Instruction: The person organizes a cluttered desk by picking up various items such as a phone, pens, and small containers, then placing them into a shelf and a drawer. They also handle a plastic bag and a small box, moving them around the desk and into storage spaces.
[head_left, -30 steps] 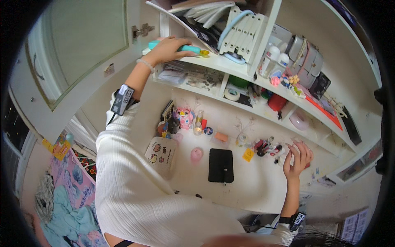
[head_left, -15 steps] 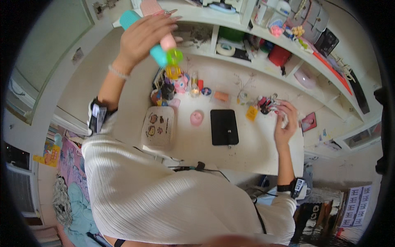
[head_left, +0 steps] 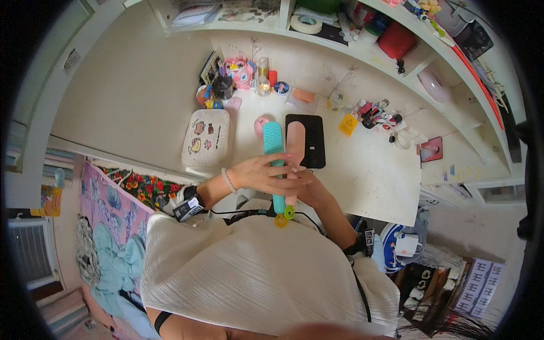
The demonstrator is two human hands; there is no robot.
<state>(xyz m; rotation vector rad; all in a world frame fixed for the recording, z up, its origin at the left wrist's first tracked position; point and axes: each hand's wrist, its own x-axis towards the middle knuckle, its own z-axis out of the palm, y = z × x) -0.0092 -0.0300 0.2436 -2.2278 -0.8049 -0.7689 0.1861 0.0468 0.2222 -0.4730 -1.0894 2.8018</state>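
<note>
In front of my body, I hold two long flat paddle-shaped sticks upright, side by side. The teal stick (head_left: 273,139) has a dotted head and a yellow ring-like piece (head_left: 281,220) at its lower end. The pink stick (head_left: 295,137) has a rounded head and a green ring-like piece (head_left: 289,212) below. My left hand (head_left: 258,174) lies across both handles, its fingers wrapped round them. My right hand (head_left: 313,190) meets it from the right, closed against the pink stick's handle; some of its fingers are hidden.
Behind the sticks a black tablet-like slab (head_left: 315,150) and a small pink object (head_left: 260,126) lie on the white desk (head_left: 374,184). A cream cartoon-print case (head_left: 207,139) is at the left. Several small bottles (head_left: 378,116) stand back right, under a white shelf (head_left: 453,122).
My left hand has brought both sticks down from the shelf at upper left to my chest. My right hand has left the desk's right side and joined it. The view has shifted.
</note>
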